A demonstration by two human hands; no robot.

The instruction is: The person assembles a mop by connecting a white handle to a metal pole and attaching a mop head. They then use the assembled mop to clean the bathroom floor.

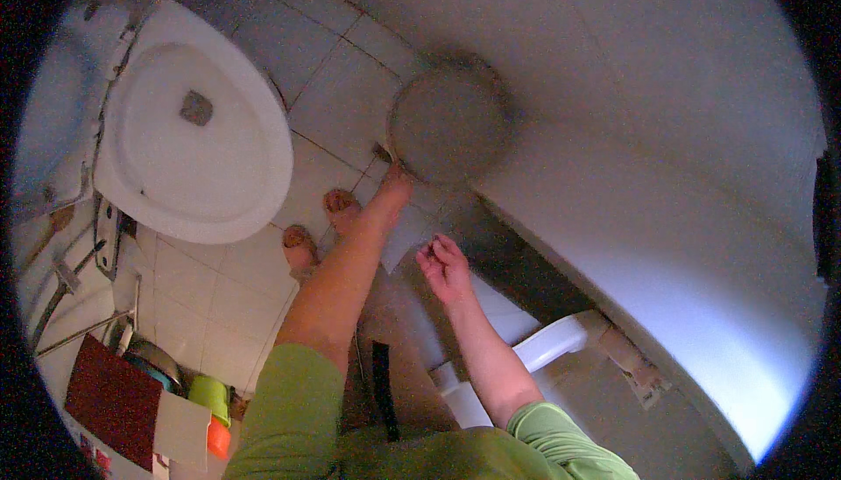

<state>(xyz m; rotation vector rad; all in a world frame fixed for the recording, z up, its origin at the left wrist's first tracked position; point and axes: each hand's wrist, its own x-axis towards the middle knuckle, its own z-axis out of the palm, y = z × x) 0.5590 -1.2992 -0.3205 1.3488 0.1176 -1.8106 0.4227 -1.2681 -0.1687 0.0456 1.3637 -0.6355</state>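
A round grey tub or basin [451, 125] stands by the wall, in dim light; I cannot make out what is inside it. My left hand [397, 184] reaches far out and is closed at its near rim, the fingers partly hidden. Beside that hand, a small dark piece [381, 153] sticks out at the tub's left edge. Nearer to me, my right hand [445, 268] hovers with loosely bent fingers, slightly apart, and nothing visible in them.
A white washbasin [201, 130] with a square drain juts out at the left. My sandalled feet [320, 226] are on the tiled floor [324, 121]. At lower right are a white toilet seat [552, 340] and a pale wall ledge [648, 243]. A green cup [210, 394] stands lower left.
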